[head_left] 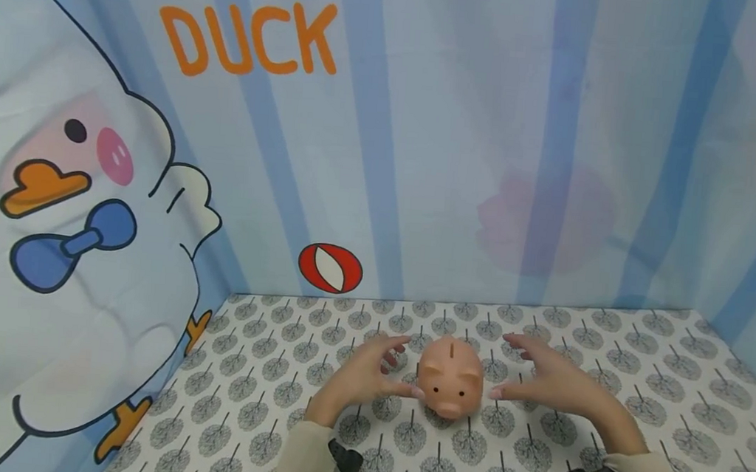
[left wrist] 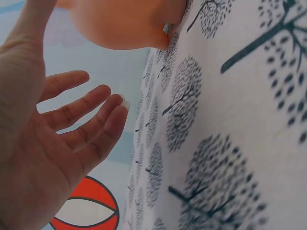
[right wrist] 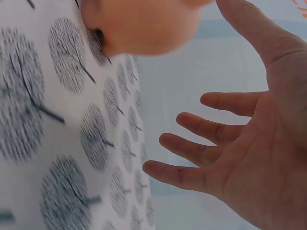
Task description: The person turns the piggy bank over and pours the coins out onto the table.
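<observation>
An orange-pink piggy bank [head_left: 451, 375] stands upright on the tree-patterned cloth, its snout toward me and its coin slot on top. To its left is my left hand [head_left: 367, 372], fingers spread and thumb tip right at the pig's side in the head view. My right hand [head_left: 547, 379] stands on the other side, a small gap from the pig, thumb and fingers apart. In the left wrist view the pig's rounded body [left wrist: 124, 24] shows above the relaxed fingers. The right wrist view has the pig [right wrist: 144, 28] above straight, spread fingers with nothing in them.
The cloth [head_left: 258, 404] with grey tree prints covers the table. Behind it hangs a light blue striped backdrop [head_left: 453, 123] with orange lettering and a printed red ball [head_left: 349, 267]. A large printed duck [head_left: 77, 331] fills the left side. Both wrists wear dark straps.
</observation>
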The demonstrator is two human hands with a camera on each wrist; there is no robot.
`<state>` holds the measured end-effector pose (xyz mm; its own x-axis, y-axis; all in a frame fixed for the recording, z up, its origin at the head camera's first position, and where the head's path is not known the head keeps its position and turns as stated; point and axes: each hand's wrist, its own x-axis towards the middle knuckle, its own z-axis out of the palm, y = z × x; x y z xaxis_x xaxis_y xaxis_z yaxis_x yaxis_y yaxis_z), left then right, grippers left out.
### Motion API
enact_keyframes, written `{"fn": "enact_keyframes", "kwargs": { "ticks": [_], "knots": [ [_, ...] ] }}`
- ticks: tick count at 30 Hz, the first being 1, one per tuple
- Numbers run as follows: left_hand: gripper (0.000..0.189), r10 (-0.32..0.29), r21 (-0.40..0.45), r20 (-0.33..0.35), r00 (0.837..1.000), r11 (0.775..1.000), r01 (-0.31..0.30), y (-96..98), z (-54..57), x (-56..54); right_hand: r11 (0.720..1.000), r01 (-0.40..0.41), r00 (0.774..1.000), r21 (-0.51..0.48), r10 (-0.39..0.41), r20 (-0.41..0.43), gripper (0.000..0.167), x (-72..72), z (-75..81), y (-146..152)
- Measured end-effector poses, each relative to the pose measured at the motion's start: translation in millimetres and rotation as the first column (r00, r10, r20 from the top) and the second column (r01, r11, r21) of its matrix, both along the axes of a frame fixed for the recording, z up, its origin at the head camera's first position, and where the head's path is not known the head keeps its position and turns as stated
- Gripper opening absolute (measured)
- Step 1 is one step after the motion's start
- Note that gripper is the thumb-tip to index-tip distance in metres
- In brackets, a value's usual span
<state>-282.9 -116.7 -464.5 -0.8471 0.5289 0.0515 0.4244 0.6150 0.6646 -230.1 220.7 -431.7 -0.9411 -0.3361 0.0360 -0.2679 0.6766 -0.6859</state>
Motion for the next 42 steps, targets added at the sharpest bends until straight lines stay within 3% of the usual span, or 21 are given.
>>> {"fn": "enact_keyframes", "kwargs": {
  "ticks": [7,12,17,26,36,42],
  "knots": [
    [0.094,0.005,0.023,0.007,1.000,1.000,-0.005,3.4,-5.0,2.3,0.998,-0.039,0.999,-0.050,0.040,0.015,0.107,-1.3,-9.1,-21],
    [0.095,-0.010,0.039,0.028,1.000,0.999,0.009,7.3,-4.5,2.0,0.999,-0.039,0.999,-0.035,0.039,0.000,0.110,-2.3,-13.3,-29],
    [0.092,-0.050,0.098,0.083,0.995,0.994,0.041,12.6,-3.2,-1.5,0.997,-0.044,0.999,-0.065,0.046,0.028,0.111,-5.7,-18.3,-33],
    [0.095,-0.103,0.207,0.211,0.972,0.977,0.058,23.9,-11.8,-2.0,0.991,-0.045,0.996,-0.129,0.053,0.064,0.109,-6.1,-29.6,-39],
    [0.097,-0.140,0.284,0.224,0.964,0.956,0.073,25.4,-14.7,-1.8,0.985,-0.042,0.997,-0.170,0.053,0.057,0.106,-7.8,-32.9,-40],
    [0.096,-0.134,0.287,0.220,0.966,0.955,0.067,24.0,-13.9,2.4,0.979,-0.045,0.996,-0.200,0.059,0.060,0.104,-8.0,-34.1,-40]
  ]
}}
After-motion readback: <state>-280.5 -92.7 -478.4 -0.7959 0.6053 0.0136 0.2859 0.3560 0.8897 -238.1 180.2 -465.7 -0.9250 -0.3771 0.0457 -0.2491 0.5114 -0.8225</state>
